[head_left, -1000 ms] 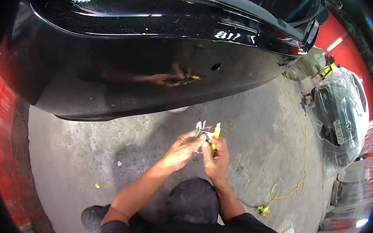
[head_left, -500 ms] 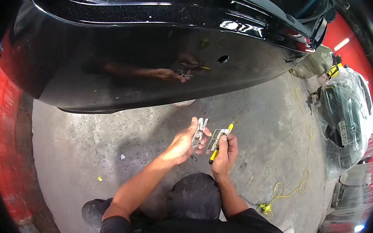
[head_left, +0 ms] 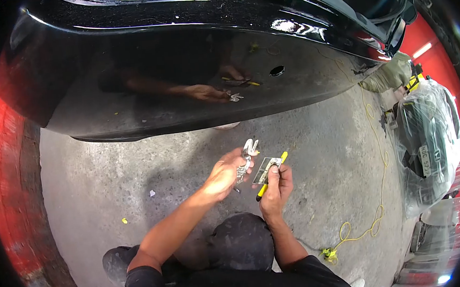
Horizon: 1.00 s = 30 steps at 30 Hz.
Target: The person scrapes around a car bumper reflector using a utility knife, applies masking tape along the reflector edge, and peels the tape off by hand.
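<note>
Chrome-coloured lettering (head_left: 250,147) sits near the centre of the frame, its lower part held in the curled fingers of the left hand (head_left: 221,176) while one end sticks up past them. Just to its right, the right hand (head_left: 277,193) has its thumb pressed on a small printed card (head_left: 264,172) and also grips a slim yellow-and-black tool (head_left: 261,192), perhaps a cutter. Both hands are handling these pieces, apart from each other; the thin lettering seems to call for a light, steady pinch. Neither hand touches the glossy black car panel (head_left: 156,84) above, which has an oval hole (head_left: 276,71). At right, clear plastic sheeting (head_left: 412,187) wraps a car whose licence plate (head_left: 425,161) shows through. Yellow cord (head_left: 329,254) lies on the concrete floor (head_left: 94,190), lower right.
</note>
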Available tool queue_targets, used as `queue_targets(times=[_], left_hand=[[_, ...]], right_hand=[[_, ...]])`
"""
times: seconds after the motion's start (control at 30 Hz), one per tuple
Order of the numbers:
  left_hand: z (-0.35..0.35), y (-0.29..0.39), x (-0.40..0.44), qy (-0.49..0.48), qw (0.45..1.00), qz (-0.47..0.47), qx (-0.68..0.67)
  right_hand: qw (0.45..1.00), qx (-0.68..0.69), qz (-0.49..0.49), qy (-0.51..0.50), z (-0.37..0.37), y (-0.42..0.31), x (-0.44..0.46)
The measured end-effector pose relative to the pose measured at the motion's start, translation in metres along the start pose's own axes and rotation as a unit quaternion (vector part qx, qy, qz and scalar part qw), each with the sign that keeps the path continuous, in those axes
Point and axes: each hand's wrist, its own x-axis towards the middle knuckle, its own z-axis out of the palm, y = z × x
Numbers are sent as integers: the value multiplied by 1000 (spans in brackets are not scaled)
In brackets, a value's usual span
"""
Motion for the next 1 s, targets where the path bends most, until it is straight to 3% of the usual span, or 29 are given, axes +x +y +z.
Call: queue_targets(times=[0.1, 0.2, 0.3, 0.37, 0.43, 0.5, 0.63, 0.83, 1.0], left_hand=[[-1, -1, 0, 0, 999, 25, 19], [-2, -3, 2, -105, 979, 95, 149], [5, -3, 1, -78, 974, 120, 177], [1, -3, 1, -54, 978, 97, 176], [-2, -3, 1, -31, 982, 73, 174], [-4, -1, 0, -58, 962, 59, 259], [7, -1, -4, -1, 977, 31, 213], [6, -6, -2, -51, 975, 60, 206], [5, -7, -2, -38, 979, 66, 190]], right_hand=[[1000, -11, 9, 26, 4, -2, 1], [1000, 0, -3, 10, 5, -2, 2], [999, 30, 17, 31, 3, -1, 2], [998, -21, -45, 28, -8, 11, 4], [999, -5, -31, 18, -3, 2, 2], [1000, 11, -16, 9, -2, -1, 1], [1000, -1, -2, 9, -2, -1, -1], [1000, -6, -20, 7, -5, 5, -1], [1000, 4, -30, 0, 2, -2, -2]])
